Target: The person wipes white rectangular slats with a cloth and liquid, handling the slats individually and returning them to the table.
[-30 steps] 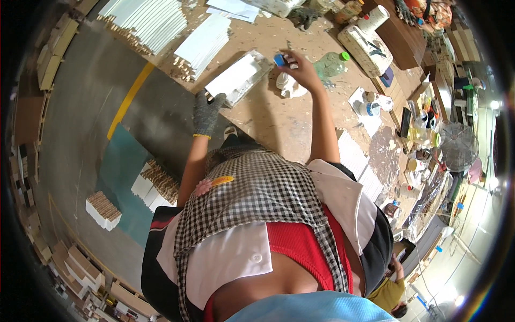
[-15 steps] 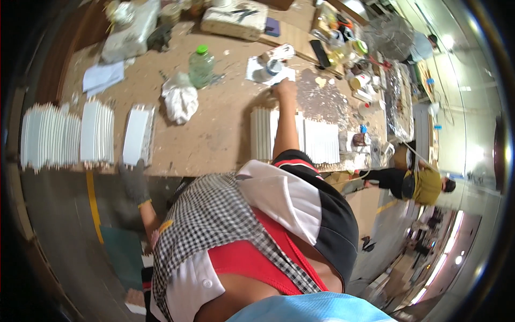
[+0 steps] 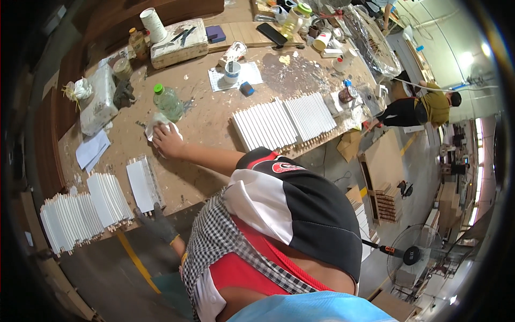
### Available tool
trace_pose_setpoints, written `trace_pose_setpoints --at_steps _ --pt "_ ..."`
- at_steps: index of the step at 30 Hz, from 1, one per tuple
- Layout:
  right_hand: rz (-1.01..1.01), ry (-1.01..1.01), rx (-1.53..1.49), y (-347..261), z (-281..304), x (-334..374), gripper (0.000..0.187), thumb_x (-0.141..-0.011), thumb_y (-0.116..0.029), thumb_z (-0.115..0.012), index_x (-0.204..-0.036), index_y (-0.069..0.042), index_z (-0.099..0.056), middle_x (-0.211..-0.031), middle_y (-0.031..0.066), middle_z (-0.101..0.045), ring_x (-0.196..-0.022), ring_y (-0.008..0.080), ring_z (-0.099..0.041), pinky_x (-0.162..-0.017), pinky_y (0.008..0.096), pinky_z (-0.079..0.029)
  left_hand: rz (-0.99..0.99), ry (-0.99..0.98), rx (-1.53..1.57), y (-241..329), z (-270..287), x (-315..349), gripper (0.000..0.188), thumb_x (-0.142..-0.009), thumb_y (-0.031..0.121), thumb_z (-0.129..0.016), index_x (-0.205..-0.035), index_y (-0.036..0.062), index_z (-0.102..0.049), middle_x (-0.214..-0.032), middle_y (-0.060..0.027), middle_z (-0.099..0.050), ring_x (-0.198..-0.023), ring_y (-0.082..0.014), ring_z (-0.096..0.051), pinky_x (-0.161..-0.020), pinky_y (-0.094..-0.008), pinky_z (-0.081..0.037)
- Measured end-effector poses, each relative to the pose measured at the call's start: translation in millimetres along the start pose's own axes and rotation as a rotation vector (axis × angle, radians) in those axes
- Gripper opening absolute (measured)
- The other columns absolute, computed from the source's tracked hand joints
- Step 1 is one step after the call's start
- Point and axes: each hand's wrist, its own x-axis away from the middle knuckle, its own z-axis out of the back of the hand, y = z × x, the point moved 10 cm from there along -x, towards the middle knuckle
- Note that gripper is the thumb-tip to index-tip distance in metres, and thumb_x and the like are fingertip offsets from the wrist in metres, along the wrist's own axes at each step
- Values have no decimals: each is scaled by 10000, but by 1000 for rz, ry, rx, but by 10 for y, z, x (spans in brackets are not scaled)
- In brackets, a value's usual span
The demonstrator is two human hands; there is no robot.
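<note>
Right fingers (image 3: 159,134) on cloth (image 3: 156,119) beside bottle (image 3: 168,105), something dark (image 3: 230,67) in cup (image 3: 231,78)

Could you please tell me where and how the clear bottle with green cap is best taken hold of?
Probably around the upper body of the bottle, below the green cap, coming from its right. It stands upright and rounded, so fingers could wrap it; the white cloth and right hand crowd its near side.
</note>
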Motion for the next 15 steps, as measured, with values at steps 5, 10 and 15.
trace_pose_setpoints --at_steps 5,10,15 --pt "-227 -120 -317 305 68 -246 449 -795 -356 -743 -1081 -43 -597 -1204 220 -619 -1118 404 -594 -862 505 -485 132 -99 329 65 -107 -41 731 -895 32 -742 -1515 -36 -361 -1470 -238 -440 -1210 -295 -574 -878 -382 -598" --pt "-49 -66 -808 -963 1363 -207 390 -831 -273 -629 -1133 -28 -602 -859 240 -672 -823 455 -648 -752 558 -513 183 -24 357 -287 -95 37 759 -865 42 -777 -1501 -37 -371 -1449 -220 -459 -1181 -278 -578 -866 -380 -593" --pt "839 -27 -715 -2164 569 717 324 -809 -294 -644 -1029 -67 -713 -1094 175 -673 -1031 353 -633 -913 476 -479 377 -221 549 -364 -115 479 808 -857 56 -788 -1522 -31 -337 -1449 -218 -465 -1201 -279 -567 -918 -388 -563"
